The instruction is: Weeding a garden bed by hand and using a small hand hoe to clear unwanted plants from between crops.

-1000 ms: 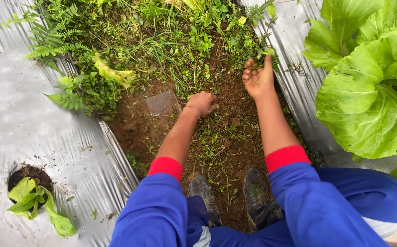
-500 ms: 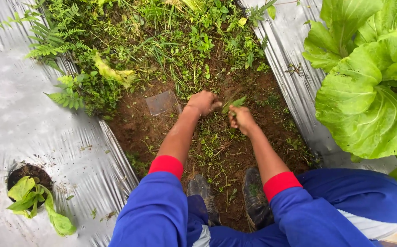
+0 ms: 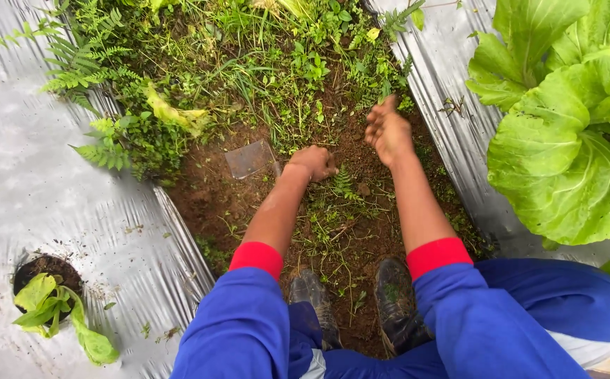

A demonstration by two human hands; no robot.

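Weeding the soil strip (image 3: pixel 221 203) between silver mulch sheets (image 3: pixel 52 189). Left hand (image 3: pixel 313 163) fisted low on small weeds (image 3: pixel 343 181) mid-strip; right hand (image 3: pixel 388 130) lifted, loosely open (apparently empty). Next, likely: firm upward pull at the roots.

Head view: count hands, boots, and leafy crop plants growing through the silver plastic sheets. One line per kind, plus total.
Hands: 2 (left hand, right hand)
Boots: 2 (left boot, right boot)
Leafy plants in the plastic sheeting: 2 (small plant, large plant)
Total: 6
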